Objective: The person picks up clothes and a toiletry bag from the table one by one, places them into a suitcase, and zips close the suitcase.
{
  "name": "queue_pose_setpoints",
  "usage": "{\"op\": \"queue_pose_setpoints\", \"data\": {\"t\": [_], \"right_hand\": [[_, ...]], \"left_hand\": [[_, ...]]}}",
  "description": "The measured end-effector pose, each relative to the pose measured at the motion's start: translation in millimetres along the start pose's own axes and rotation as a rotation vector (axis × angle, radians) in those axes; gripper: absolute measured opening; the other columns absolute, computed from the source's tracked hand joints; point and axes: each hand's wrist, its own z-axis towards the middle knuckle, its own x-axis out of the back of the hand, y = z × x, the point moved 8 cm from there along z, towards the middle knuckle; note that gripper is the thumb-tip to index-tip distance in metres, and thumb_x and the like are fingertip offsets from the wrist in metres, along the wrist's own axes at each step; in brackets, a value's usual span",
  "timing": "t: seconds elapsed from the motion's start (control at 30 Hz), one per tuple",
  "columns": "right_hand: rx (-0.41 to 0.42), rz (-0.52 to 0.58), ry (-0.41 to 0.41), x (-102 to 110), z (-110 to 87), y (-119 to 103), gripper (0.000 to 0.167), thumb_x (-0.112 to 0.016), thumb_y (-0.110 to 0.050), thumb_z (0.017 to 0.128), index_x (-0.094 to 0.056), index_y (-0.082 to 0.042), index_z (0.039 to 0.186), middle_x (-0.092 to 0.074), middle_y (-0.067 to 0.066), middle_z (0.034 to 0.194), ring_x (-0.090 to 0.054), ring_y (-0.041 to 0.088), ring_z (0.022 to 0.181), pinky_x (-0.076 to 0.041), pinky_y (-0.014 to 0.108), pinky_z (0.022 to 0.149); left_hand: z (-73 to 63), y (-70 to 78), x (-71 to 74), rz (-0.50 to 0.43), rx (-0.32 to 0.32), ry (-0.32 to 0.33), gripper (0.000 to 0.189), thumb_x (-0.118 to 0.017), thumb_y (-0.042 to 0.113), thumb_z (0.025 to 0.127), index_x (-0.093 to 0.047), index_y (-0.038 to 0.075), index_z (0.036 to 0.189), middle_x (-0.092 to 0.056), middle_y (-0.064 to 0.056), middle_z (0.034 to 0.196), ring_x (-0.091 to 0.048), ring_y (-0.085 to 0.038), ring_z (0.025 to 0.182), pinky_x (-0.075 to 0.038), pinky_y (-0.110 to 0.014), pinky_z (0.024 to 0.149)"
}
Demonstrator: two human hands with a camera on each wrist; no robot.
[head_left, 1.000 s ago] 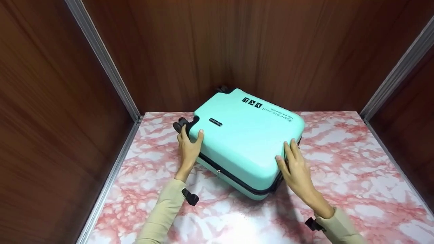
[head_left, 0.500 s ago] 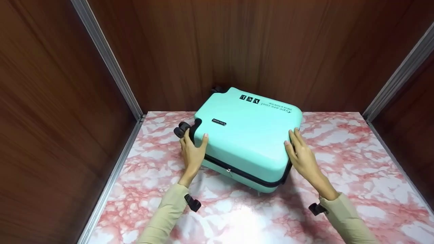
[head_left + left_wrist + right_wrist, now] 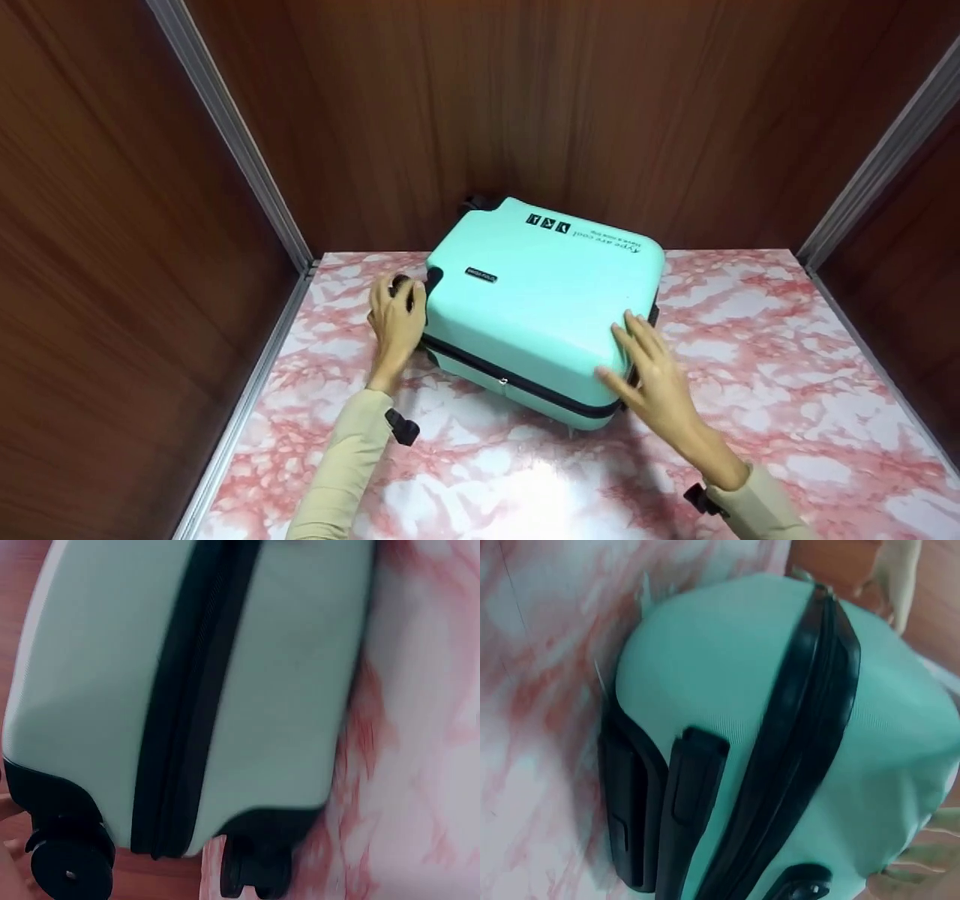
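Note:
A mint-green hard-shell suitcase (image 3: 540, 307) lies on its side, its printed face upward and turned askew. At its left corner my left hand (image 3: 397, 322) grips round a black caster wheel (image 3: 71, 874), thumb against the corner. My right hand (image 3: 660, 386) has its fingers spread, with the fingertips on the suitcase's near right corner. A black zipper band (image 3: 187, 705) runs round the side, with a small metal zipper pull (image 3: 503, 381) at the front. On the end by the right hand, the right wrist view shows a black carry handle (image 3: 694, 787).
Under the suitcase is a red-and-white marbled tabletop (image 3: 750, 405). A brown wood-grain wall (image 3: 570, 112) rises close behind it, and another side wall (image 3: 112, 262) stands at the left. Grey metal strips (image 3: 240, 150) line the corners.
The suitcase has turned slightly and shifted a little left. My left hand has moved from the side edge onto the wheel; the right hand has slid back toward the near corner with fingers spreading.

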Motion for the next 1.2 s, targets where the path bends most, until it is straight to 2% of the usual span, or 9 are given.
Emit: {"op": "queue_pose_setpoints", "data": {"t": [0.07, 0.17, 0.47, 0.53, 0.63, 0.73, 0.87, 1.03, 1.2], "right_hand": [[0.014, -0.019, -0.025, -4, -2.4, -4, 0.076, -0.083, -0.02, 0.079, -0.049, 0.005, 0.141, -0.037, 0.027, 0.151, -0.032, 0.047, 0.138, -0.032, 0.069, 0.1], [0.022, -0.009, -0.038, -5, -2.9, -6, 0.081, -0.085, -0.02, 0.076, -0.047, 0.005, 0.142, -0.035, 0.027, 0.151, -0.03, 0.047, 0.139, -0.034, 0.068, 0.099], [-0.023, 0.053, -0.076, -3, 2.3, 2, 0.078, -0.081, -0.011, 0.079, -0.043, 0.006, 0.145, -0.03, 0.026, 0.155, -0.026, 0.046, 0.142, -0.027, 0.063, 0.107], [-0.032, 0.049, -0.064, 0, 3.8, 10, 0.076, -0.08, -0.009, 0.08, -0.043, 0.005, 0.145, -0.032, 0.025, 0.154, -0.03, 0.044, 0.14, -0.032, 0.058, 0.106], [-0.047, 0.03, -0.021, 6, 6.9, 24, 0.069, -0.077, -0.012, 0.083, -0.046, 0.005, 0.143, -0.037, 0.025, 0.151, -0.038, 0.043, 0.136, -0.048, 0.046, 0.092], [-0.056, 0.008, 0.047, 13, 11.8, 38, 0.062, -0.07, -0.023, 0.088, -0.051, 0.006, 0.139, -0.044, 0.026, 0.146, -0.045, 0.044, 0.13, -0.05, 0.047, 0.083], [-0.062, -0.044, 0.163, 23, 16.5, 45, 0.057, -0.069, -0.028, 0.087, -0.057, 0.007, 0.13, -0.053, 0.027, 0.135, -0.052, 0.045, 0.12, -0.043, 0.058, 0.09], [-0.023, -0.127, 0.285, 26, 6.8, 26, 0.039, -0.078, -0.006, 0.082, -0.065, 0.005, 0.118, -0.06, 0.023, 0.125, -0.057, 0.042, 0.108, -0.046, 0.056, 0.087], [0.038, -0.175, 0.31, 20, -5.2, 0, 0.032, -0.074, 0.0, 0.083, -0.07, 0.004, 0.114, -0.067, 0.019, 0.118, -0.063, 0.039, 0.103, -0.052, 0.053, 0.081]], "left_hand": [[0.4, 0.0, -4.4, 0.029, -0.023, -0.07, 0.039, -0.045, 0.033, 0.105, -0.069, 0.008, 0.122, -0.042, -0.012, 0.149, -0.025, -0.032, 0.143, -0.028, -0.061, 0.1], [0.2, 0.7, -7.1, 0.065, -0.035, -0.113, 0.039, -0.042, 0.03, 0.107, -0.067, 0.005, 0.124, -0.043, -0.01, 0.15, -0.024, -0.029, 0.144, -0.029, -0.063, 0.1], [-5.1, 5.0, -3.0, 0.125, -0.057, -0.081, 0.045, -0.036, 0.035, 0.107, -0.068, 0.007, 0.12, -0.047, -0.01, 0.147, -0.03, -0.03, 0.141, -0.027, -0.062, 0.1], [-8.6, 7.4, -1.5, 0.136, -0.072, -0.068, 0.043, -0.038, 0.035, 0.106, -0.069, 0.008, 0.119, -0.05, -0.011, 0.144, -0.031, -0.032, 0.14, -0.027, -0.063, 0.1], [-14.2, 15.0, -0.2, 0.147, -0.118, -0.039, 0.042, -0.041, 0.035, 0.104, -0.071, 0.007, 0.115, -0.054, -0.011, 0.139, -0.034, -0.033, 0.139, -0.026, -0.062, 0.1], [-19.9, 24.7, -0.1, 0.15, -0.187, -0.005, 0.04, -0.045, 0.035, 0.103, -0.073, 0.007, 0.11, -0.061, -0.012, 0.128, -0.04, -0.035, 0.135, -0.027, -0.06, 0.099], [-22.7, 34.3, -2.1, 0.144, -0.254, 0.004, 0.038, -0.05, 0.036, 0.102, -0.074, 0.007, 0.1, -0.068, -0.01, 0.111, -0.05, -0.033, 0.125, -0.029, -0.057, 0.099], [-19.0, 33.6, -3.3, 0.139, -0.222, -0.045, 0.035, -0.054, 0.037, 0.099, -0.074, 0.009, 0.097, -0.071, -0.007, 0.106, -0.056, -0.031, 0.12, -0.033, -0.056, 0.097], [-18.7, 27.8, -2.8, 0.16, -0.177, -0.067, 0.038, -0.053, 0.038, 0.099, -0.075, 0.006, 0.099, -0.07, -0.008, 0.107, -0.058, -0.032, 0.114, -0.035, -0.056, 0.094]]}}
